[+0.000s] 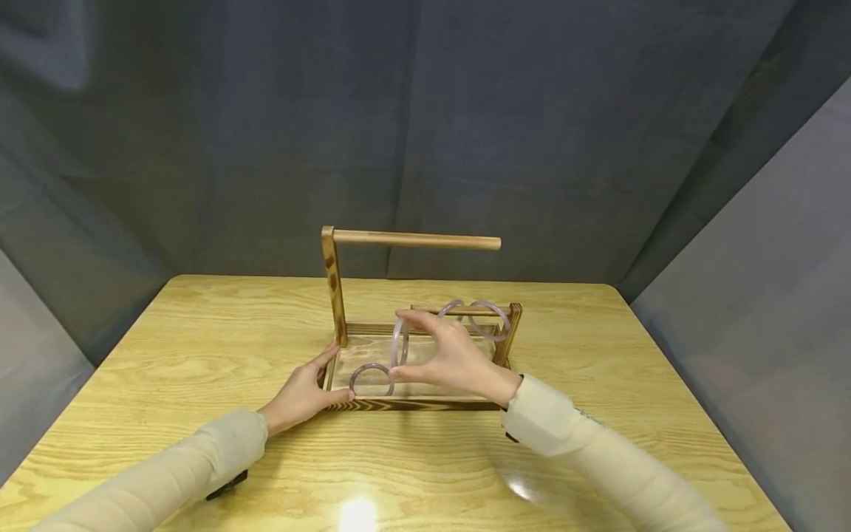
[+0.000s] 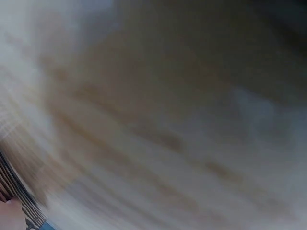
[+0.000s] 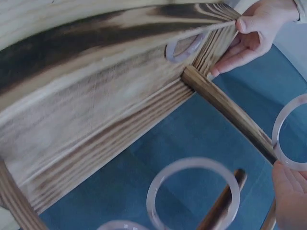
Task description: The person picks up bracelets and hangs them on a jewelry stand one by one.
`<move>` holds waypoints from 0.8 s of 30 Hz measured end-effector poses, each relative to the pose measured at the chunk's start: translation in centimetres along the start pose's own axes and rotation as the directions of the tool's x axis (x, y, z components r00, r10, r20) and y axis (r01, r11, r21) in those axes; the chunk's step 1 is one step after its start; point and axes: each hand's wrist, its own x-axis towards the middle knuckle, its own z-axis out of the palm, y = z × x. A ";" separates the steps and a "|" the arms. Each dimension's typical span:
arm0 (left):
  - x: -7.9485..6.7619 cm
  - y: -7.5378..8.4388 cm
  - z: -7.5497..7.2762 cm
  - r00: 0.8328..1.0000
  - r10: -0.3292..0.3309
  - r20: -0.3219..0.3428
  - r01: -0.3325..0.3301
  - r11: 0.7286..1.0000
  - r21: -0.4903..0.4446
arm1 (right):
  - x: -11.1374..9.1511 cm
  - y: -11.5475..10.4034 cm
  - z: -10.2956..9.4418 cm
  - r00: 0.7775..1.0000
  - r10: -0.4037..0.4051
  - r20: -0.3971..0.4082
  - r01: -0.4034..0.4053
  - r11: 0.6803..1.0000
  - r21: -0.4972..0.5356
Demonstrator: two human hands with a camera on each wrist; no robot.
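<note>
Now R hand [image 1: 452,358], spread wide, pinches lilac ring [image 1: 395,343]; L hand [image 1: 302,395] grips wdn tray [image 1: 432,405] end.

Puffy cream sleeves [image 1: 159,469], wide cuffs [image 1: 241,443], black pieces [image 1: 227,485] beneath.

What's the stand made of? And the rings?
The stand: looks like wood, by its striped grain; the dark bands seem scorched. The rings: smooth, glossy and pale, with bright glints; perhaps plastic, glass or stone, but looks alone can't settle it.
</note>
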 end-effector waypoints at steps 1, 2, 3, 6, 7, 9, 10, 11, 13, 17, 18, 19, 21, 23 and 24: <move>0.0 0.0 0.0 1.000 -0.006 0.001 0.006 1.000 -0.007 | -0.1 0.0 -0.2 1.000 -0.001 -0.010 0.001 1.000 -0.002; 0.0 0.0 0.0 1.000 -0.003 0.002 0.003 1.000 -0.004 | -0.1 0.1 -0.4 1.000 -0.003 -0.019 0.003 1.000 -0.006; 0.0 0.1 0.0 1.000 -0.006 0.004 0.006 1.000 -0.005 | -0.1 0.1 -0.7 1.000 0.000 -0.027 -0.001 1.000 -0.006; 0.0 0.1 -0.1 1.000 -0.007 0.001 0.007 1.000 -0.010 | -0.3 0.1 -1.3 0.999 0.023 -0.040 -0.023 1.000 -0.004; 0.0 0.0 -0.1 1.000 -0.004 0.001 0.004 1.000 -0.007 | -0.3 0.2 -1.5 0.999 0.033 -0.041 -0.033 0.999 -0.006; 0.0 0.0 -0.1 1.000 -0.004 0.000 0.004 1.000 -0.006 | -0.4 0.2 -1.8 0.998 0.040 -0.042 -0.041 0.999 -0.012; -0.1 0.0 -0.1 1.000 -0.003 -0.001 0.003 1.000 -0.005 | -0.4 0.3 -1.9 0.998 0.037 -0.044 -0.038 0.999 -0.014; -0.1 0.0 -0.1 1.000 -0.004 0.000 0.004 1.000 -0.001 | -0.5 0.4 -2.1 0.998 0.035 -0.051 -0.036 0.999 -0.016; -0.2 0.0 -0.1 1.000 -0.002 0.005 0.002 1.000 0.010 | -0.6 0.6 -2.4 0.997 0.042 -0.061 -0.044 0.999 -0.018; -0.1 0.1 0.0 1.000 0.002 0.010 -0.002 1.000 0.020 | -0.8 0.9 -3.4 0.993 0.053 -0.105 -0.057 0.998 -0.030; -0.1 0.0 0.1 1.000 0.002 0.008 -0.002 1.000 0.021 | -0.8 1.1 -3.6 0.992 0.058 -0.114 -0.062 0.998 -0.030; -0.1 0.0 0.0 1.000 0.003 0.007 -0.003 1.000 0.019 | -0.8 1.2 -3.9 0.991 0.060 -0.123 -0.064 0.998 -0.029; -0.1 0.0 0.0 1.000 0.000 0.001 0.000 1.000 0.013 | -0.8 1.5 -4.4 0.989 0.072 -0.132 -0.076 0.997 -0.025; -0.1 0.0 0.0 1.000 -0.001 -0.001 0.001 1.000 0.008 | -0.9 1.9 -4.9 0.987 0.090 -0.133 -0.094 0.995 -0.020; -0.1 0.0 0.0 1.000 0.001 0.001 -0.001 1.000 0.008 | -1.0 2.1 -5.1 0.986 0.105 -0.130 -0.107 0.994 -0.011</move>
